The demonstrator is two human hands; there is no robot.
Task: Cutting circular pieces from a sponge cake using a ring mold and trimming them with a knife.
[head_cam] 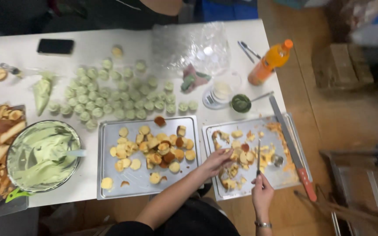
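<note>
The right hand (262, 192) is closed round a thin knife (258, 159), blade upright over the right tray (285, 179). The left hand (217, 161), fingers loosely curled, rests on cake pieces (237, 159) there. These look soft, light and crumbly, best pinched gently by their sides.

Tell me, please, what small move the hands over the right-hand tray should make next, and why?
Probably press the knife down through the cake piece under the left hand. The right hand holds the blade upright just beside that hand's fingers, which rest on pieces on the right tray. Cut rounds already lie on the left tray.
</note>
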